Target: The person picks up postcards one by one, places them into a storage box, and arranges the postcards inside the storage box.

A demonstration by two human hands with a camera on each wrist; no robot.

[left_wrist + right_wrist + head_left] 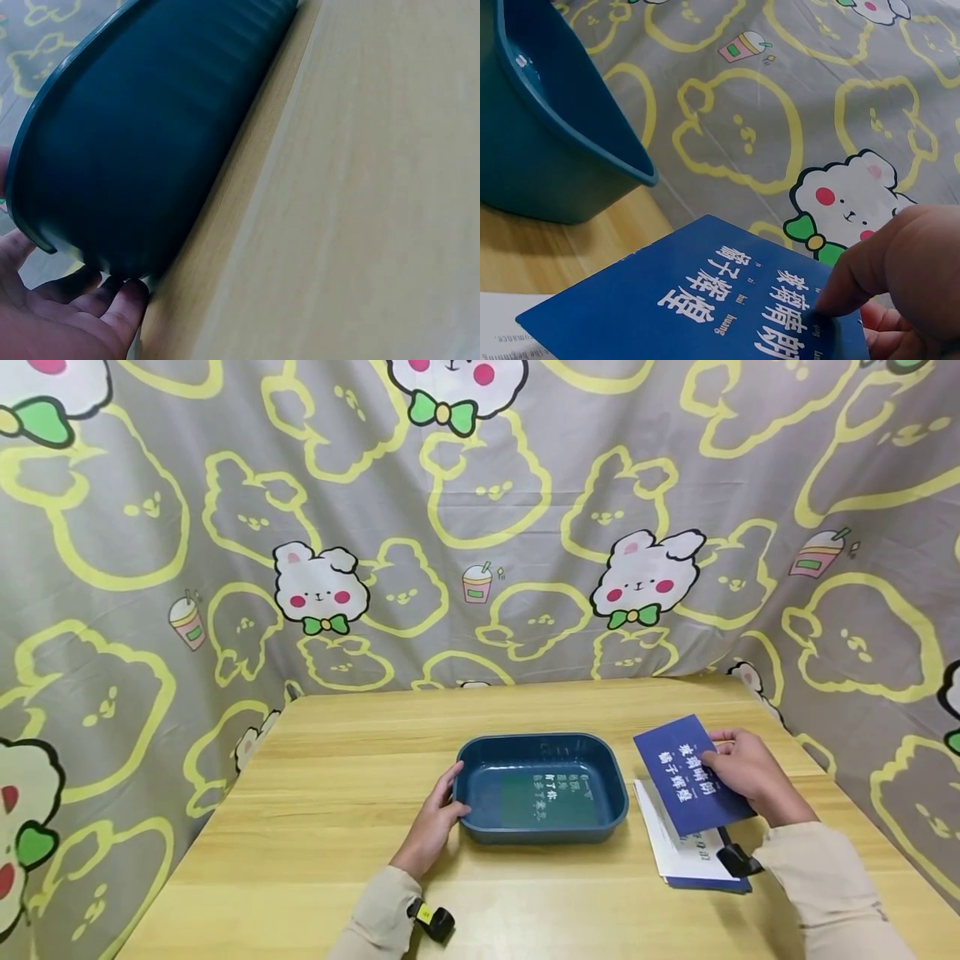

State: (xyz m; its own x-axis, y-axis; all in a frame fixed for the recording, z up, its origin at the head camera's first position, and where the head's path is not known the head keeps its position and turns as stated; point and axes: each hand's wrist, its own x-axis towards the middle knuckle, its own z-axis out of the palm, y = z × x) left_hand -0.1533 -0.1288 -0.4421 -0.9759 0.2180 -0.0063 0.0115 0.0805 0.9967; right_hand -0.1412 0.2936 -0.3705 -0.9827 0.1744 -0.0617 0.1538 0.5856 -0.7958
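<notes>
A dark teal plastic basin [540,837] stands on the table, with a green card [517,800] printed in pale characters lying flat inside it. At its left end, my left hand [435,818] holds the rim, thumb over the edge and the other fingers against the outer wall [150,150]. My right hand [742,768] pinches a blue card [678,777] with white characters, thumb on its printed face. This card is tilted above a small pile of cards, a white one [667,852] on top and a blue edge [708,885] showing below.
The wooden table [315,827] reaches back to a grey patterned curtain [390,510], which also hangs along both sides. Black wrist cameras [435,922] are strapped on both sleeves. The pile lies just right of the basin.
</notes>
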